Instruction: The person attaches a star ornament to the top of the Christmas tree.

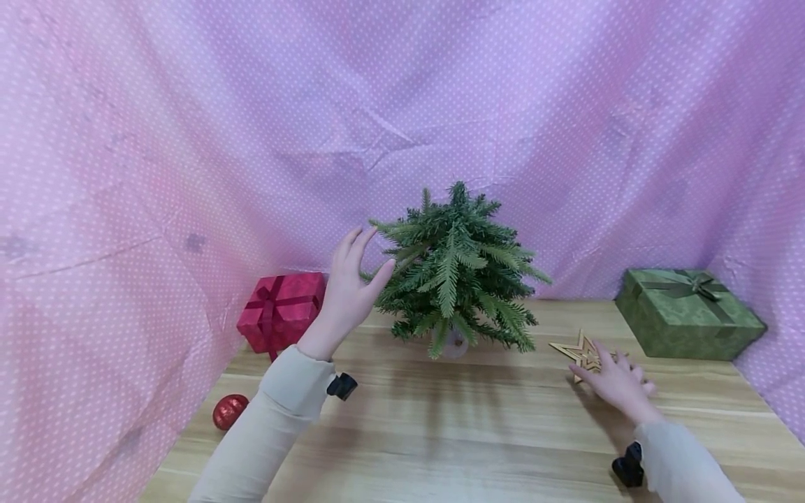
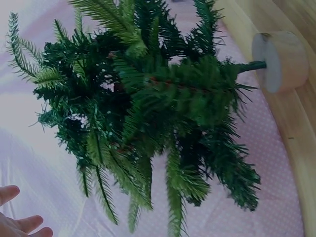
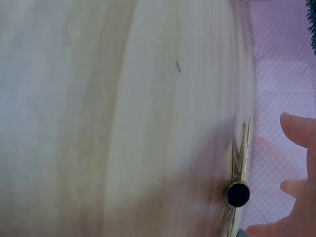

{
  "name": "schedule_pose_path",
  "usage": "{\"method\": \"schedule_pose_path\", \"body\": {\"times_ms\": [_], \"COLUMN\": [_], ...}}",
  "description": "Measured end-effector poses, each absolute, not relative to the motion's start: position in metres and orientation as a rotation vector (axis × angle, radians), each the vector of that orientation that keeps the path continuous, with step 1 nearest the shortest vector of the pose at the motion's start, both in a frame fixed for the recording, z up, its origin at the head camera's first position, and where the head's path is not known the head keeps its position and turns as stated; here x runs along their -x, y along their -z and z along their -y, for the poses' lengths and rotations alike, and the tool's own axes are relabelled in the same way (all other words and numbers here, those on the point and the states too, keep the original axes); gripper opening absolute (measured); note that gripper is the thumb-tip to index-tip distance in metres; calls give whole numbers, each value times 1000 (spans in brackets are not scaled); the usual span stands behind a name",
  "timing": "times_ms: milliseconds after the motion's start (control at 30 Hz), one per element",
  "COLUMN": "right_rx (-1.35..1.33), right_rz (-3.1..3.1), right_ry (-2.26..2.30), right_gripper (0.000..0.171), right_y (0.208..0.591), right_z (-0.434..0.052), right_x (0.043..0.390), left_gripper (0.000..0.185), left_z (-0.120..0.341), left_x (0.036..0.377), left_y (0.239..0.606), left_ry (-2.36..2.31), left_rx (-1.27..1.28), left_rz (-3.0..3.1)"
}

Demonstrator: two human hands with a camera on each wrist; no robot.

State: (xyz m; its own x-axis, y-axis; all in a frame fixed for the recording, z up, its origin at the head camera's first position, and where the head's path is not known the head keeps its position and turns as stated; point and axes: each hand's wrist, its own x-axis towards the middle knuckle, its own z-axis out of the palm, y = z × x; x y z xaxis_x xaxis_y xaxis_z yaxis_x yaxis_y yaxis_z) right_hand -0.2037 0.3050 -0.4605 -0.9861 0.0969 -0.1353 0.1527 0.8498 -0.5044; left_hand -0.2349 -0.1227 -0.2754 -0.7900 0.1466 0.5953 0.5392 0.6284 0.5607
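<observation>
A small green artificial tree (image 1: 455, 272) stands on a round wooden base (image 1: 454, 344) at the back middle of the table. My left hand (image 1: 371, 251) is raised just left of its branches, fingers straight and spread, holding nothing. The left wrist view shows the tree (image 2: 148, 98) and base (image 2: 281, 61) close up, with my fingertips (image 2: 19, 222) apart from the needles. My right hand (image 1: 604, 367) lies low on the table with relaxed fingers reaching over a flat wooden star (image 1: 581, 351). The right wrist view shows the star (image 3: 240, 163) edge-on beside my extended fingers (image 3: 296, 133).
A red gift box (image 1: 283, 311) sits at the back left and a green gift box (image 1: 688, 314) at the back right. A red glitter bauble (image 1: 229, 411) lies at the table's left edge. Pink dotted cloth (image 1: 189, 140) encloses the wooden table (image 1: 472, 433).
</observation>
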Motion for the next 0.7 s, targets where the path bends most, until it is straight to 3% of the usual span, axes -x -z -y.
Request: {"method": "schedule_pose_path", "body": {"times_ms": [700], "right_rx": [-250], "right_rz": [-2901], "right_ry": [824], "right_gripper": [95], "right_y": [468], "right_z": [-314], "right_x": [217], "left_gripper": [59], "left_z": [95], "left_x": [254], "left_y": [243], "left_ry": [1161], "left_rx": [566], "left_rz": [2382]}}
